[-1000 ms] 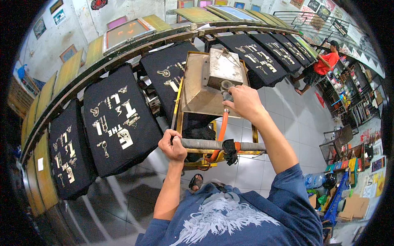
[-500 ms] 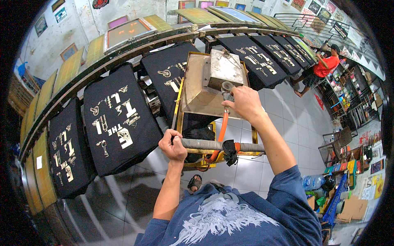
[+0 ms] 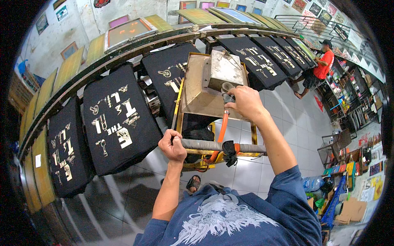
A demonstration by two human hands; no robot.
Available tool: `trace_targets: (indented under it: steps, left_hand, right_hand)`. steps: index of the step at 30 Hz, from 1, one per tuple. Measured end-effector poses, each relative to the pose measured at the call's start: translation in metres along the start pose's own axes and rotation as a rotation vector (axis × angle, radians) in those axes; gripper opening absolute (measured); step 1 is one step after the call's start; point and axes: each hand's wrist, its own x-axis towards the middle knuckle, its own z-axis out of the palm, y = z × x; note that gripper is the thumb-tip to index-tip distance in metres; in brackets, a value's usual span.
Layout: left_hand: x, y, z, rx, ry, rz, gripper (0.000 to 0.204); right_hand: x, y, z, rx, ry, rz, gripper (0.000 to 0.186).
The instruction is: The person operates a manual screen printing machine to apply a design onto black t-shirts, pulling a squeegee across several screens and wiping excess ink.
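Note:
My left hand [image 3: 173, 146] is closed around the left end of a grey tape-wrapped handle bar [image 3: 203, 144] on a yellow-framed cart. With bent fingers my right hand [image 3: 246, 102] grips a grey gas valve [image 3: 227, 87] at the front of a metal heater hood [image 3: 196, 95]. An orange hose [image 3: 223, 128] runs down from that valve, behind the bar. On top of the hood sits a boxy metal housing [image 3: 225, 67]. The hood stands over part of a printed black shirt [image 3: 158, 61]. A black cloth or strap [image 3: 230, 153] is tied around the bar's middle.
More black shirts with pale prints [image 3: 119, 123] lie on boards along a curved rack rail [image 3: 135, 47]. Screen frames [image 3: 131, 33] lean behind it. At the far right a person in a red shirt [image 3: 324, 65] stands by the rack. A chair [image 3: 334, 141] and crowded shelves line the right.
The person in red at the far right has straightened a little and turned. Both my hands keep their grips, with almost no shift in the cart or hood.

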Motion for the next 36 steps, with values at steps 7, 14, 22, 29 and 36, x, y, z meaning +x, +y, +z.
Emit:
trace_targets:
  steps: [7, 14, 22, 29, 36]
  left_hand:
    - [-0.001, -0.002, 0.0, 0.01, 0.0, 0.001, 0.016]
    - [0.0, -0.001, 0.002, 0.016, -0.002, 0.001, 0.016]
    - [-0.007, -0.001, 0.001, 0.021, -0.025, -0.074, 0.016]
    - [0.006, -0.006, 0.0, 0.009, -0.003, -0.025, 0.019]
    - [-0.005, 0.014, -0.025, 0.069, -0.013, -0.085, 0.019]
  right_hand:
    - [0.003, -0.001, -0.005, 0.013, -0.045, 0.003, 0.047]
    - [-0.019, -0.003, -0.016, 0.082, 0.199, -0.003, 0.048]
    - [-0.125, -0.004, -0.001, 0.359, 0.351, 0.218, 0.042]
    - [-0.192, -0.003, 0.049, 0.14, 0.448, 0.177, 0.047]
    - [-0.179, -0.009, 0.082, 0.17, 0.658, 0.176, 0.053]
